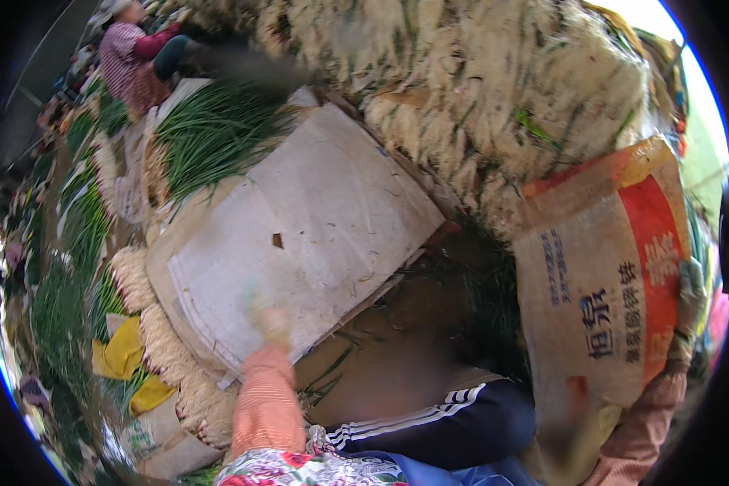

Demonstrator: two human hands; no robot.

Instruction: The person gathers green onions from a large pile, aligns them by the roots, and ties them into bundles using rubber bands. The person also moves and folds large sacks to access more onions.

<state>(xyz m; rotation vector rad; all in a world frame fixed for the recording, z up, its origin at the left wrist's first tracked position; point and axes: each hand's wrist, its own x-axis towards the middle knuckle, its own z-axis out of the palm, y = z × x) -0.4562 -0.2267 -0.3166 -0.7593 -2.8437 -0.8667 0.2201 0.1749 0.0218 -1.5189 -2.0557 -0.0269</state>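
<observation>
Flat pale woven sacks (316,206) lie stacked on the floor before me. Over their lower part reaches my left hand (270,316), gloved and blurred, with no thing visible in it; its fingers are too blurred to read. At the far right my right hand (691,297), in a grey-green glove, grips the edge of a printed woven sack (583,285) with a red band. That sack stands raised and spread beside my knee. Below it, part of the sack is blurred.
Green onions with pale roots (462,79) form a large heap at the top. Green leaves (219,133) lie beyond the stack, and root bundles (170,352) line its left side. A person (135,54) sits at the upper left. Yellow cloth (120,352) lies at left.
</observation>
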